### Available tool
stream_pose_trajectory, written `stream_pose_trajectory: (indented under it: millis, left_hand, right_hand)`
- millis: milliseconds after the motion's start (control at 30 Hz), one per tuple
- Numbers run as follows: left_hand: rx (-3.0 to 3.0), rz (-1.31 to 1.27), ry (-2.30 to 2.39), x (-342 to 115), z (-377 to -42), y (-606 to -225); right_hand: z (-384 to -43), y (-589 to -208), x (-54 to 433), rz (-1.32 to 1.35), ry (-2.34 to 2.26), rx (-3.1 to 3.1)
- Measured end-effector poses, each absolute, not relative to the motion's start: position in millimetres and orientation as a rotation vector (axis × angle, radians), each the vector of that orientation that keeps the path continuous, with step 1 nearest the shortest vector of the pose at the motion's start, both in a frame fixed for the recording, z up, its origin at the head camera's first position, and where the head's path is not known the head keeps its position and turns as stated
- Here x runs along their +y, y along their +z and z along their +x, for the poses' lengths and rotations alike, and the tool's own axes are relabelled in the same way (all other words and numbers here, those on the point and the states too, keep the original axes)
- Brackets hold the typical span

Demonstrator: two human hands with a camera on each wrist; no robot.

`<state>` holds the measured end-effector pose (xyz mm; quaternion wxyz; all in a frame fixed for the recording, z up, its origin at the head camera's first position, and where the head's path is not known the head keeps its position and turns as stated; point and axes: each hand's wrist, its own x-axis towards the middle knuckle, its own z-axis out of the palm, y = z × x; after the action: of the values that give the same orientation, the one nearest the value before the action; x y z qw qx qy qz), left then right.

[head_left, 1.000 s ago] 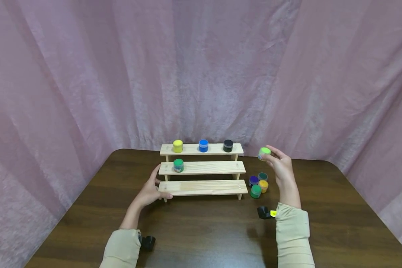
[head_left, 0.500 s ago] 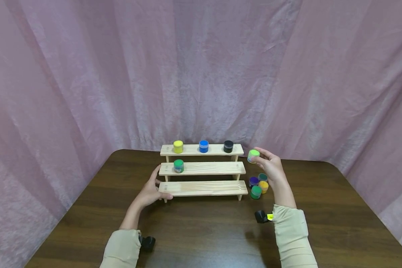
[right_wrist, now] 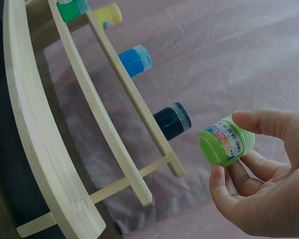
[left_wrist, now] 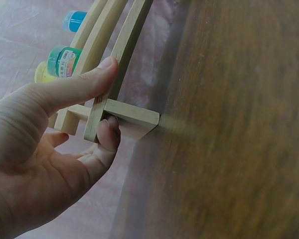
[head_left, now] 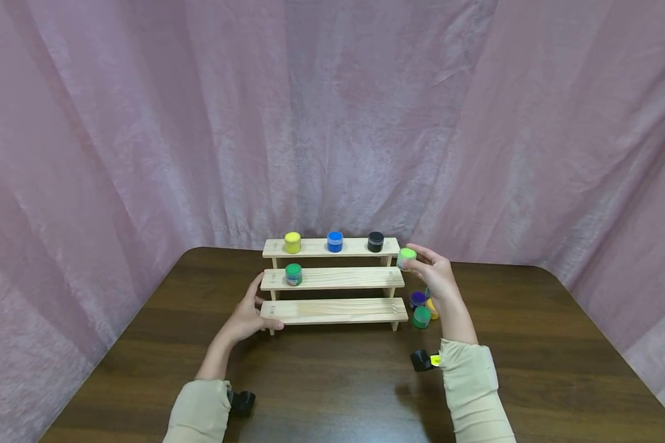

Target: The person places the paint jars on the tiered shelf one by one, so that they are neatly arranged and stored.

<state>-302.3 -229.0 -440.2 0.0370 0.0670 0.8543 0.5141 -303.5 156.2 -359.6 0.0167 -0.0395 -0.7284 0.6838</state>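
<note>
Between thumb and fingers my right hand (head_left: 436,275) pinches a light green paint jar (right_wrist: 226,142), held in the air just off the right end of the three-tier wooden rack (head_left: 332,311). My left hand (head_left: 249,317) grips the rack's left end, with the thumb on the front of the lowest board (left_wrist: 120,64) and fingers curled behind and under it. A yellow paint jar (head_left: 292,243), a blue one (head_left: 335,242) and a black one (head_left: 375,242) stand on the top board. On the middle board a green paint jar (head_left: 294,275) stands near the left end.
Right of the rack, several paint jars cluster on the brown table (head_left: 332,381): a purple one (head_left: 418,299), a green one (head_left: 421,317) and a yellow-orange one (head_left: 433,309), partly behind my right wrist. A pink curtain (head_left: 332,123) hangs behind the table.
My right hand has moved left toward the rack, carrying the light green paint jar. The left hand keeps its grip on the rack's left end.
</note>
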Motion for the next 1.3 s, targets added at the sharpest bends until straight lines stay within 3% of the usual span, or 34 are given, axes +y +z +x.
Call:
stream_pose_trajectory:
  millis: [533, 1300]
  left_hand:
    - [2.600, 0.214, 1.602, -229, -301, -441]
    - [2.606, 0.208, 1.601, -228, -301, -441]
  right_hand:
    - [-303, -370, 129, 0.050, 2.013, -2.439]
    - [-308, -378, 85, 0.101, 2.015, -2.435]
